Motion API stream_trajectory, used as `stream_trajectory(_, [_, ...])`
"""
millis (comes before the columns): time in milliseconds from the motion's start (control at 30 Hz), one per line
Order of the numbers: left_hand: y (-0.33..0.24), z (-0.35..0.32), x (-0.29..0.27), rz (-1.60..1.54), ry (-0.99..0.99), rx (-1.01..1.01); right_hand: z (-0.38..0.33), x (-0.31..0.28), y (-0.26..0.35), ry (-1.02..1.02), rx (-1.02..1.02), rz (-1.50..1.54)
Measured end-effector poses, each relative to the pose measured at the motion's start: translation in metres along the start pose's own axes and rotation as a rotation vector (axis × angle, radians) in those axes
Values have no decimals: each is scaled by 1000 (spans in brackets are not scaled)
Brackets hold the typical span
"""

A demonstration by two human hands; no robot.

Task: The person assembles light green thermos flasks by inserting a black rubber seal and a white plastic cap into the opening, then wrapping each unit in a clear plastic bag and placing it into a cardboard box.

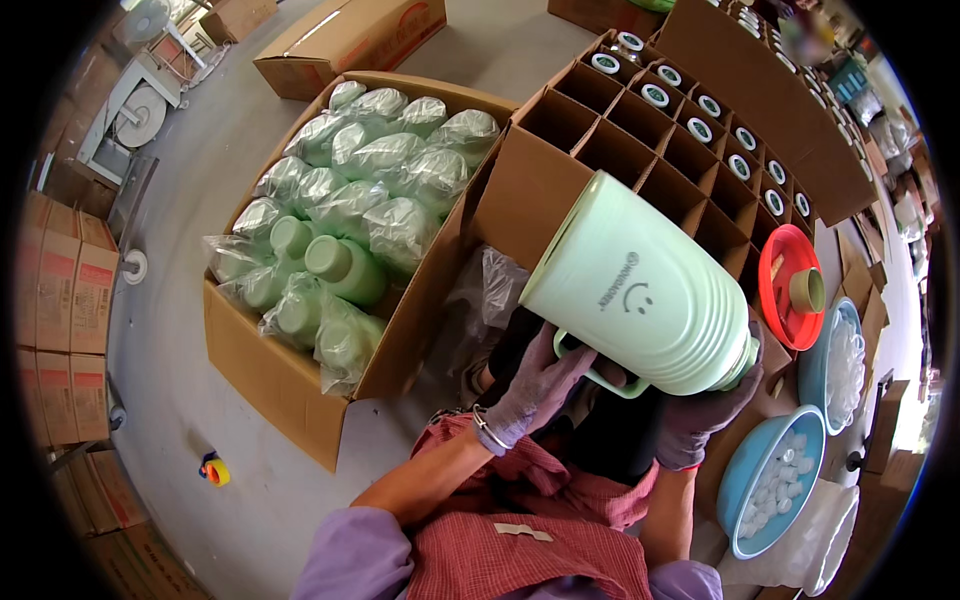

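A mint-green thermos jug [640,290] with a ribbed band and a small printed smiley is held tilted in front of me. Its wide base points up and to the left, its narrow neck down to the right. My left hand [535,388], in a purple-grey glove, is closed around the jug's handle [610,378]. My right hand [705,412], gloved alike, grips the neck end from below; its fingers are partly hidden behind the jug. Left of it stands an open carton [270,385] of bagged green thermos jugs [390,160], a few with bare lids showing.
A divided carton [530,185] at the back right holds several white-capped bottles [655,96]. At right are a red bowl [770,300], a blue basin [735,515] of small white pieces and another basin [818,400] with clear plastic. A yellow tape roll [216,472] lies on the floor.
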State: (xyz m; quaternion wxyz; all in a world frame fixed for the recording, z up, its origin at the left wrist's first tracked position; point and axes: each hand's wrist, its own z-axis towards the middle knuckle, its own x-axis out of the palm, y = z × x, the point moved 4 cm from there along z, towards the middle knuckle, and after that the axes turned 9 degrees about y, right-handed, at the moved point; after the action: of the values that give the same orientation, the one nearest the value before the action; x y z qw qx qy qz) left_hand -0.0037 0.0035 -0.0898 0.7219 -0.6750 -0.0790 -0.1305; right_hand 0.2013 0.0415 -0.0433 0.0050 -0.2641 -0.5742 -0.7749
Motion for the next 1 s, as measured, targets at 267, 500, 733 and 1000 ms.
stream_trajectory(267, [15, 17, -24, -546, -23, -78, 115, -8, 29, 711, -306, -967])
stream_trajectory(500, [8, 22, -24, -605, -83, -177, 286, -201, 17, -75, 164, -1907])
stream_trajectory(733, [8, 17, -29, -783, -122, -182, 257, -168, 10, 468, -325, -1993])
stream_trajectory(1000, [7, 9, -20, -954, -32, -119, 275, -178, -7, 226, 16, -2144])
